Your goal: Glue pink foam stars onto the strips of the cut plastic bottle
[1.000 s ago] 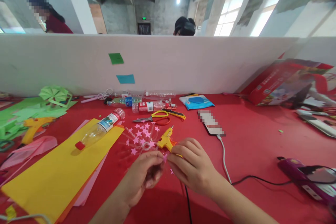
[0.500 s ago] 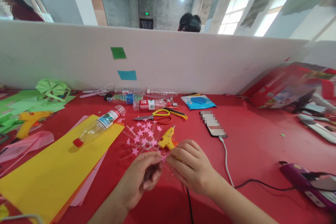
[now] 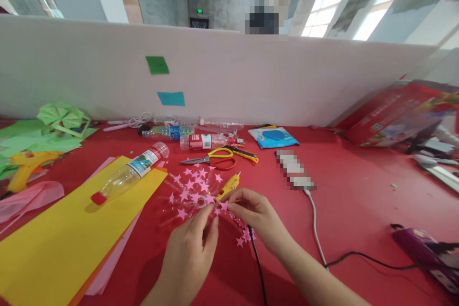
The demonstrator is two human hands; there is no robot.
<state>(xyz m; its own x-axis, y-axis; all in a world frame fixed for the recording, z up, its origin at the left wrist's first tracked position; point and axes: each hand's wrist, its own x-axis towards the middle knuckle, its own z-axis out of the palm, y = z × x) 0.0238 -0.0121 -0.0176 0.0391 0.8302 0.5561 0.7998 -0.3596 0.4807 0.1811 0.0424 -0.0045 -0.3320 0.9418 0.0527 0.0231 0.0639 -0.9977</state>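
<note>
The right hand (image 3: 261,215) has its grip pinched on a pink star (image 3: 224,206); whether the left hand (image 3: 190,251), just beside, holds anything, I cannot tell. Beyond, a half-hidden glue gun (image 3: 231,183) and scissors (image 3: 215,157) crowd the tabletop (image 3: 351,191).

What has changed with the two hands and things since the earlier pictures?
The left hand has turned knuckles-up; its hold is unclear. The right hand has moved slightly forward, a pink star still at its fingertips, and more pink stars show beside it. The hot glue gun behind the right hand, scissors and plastic bottle on the yellow paper stayed put.
</note>
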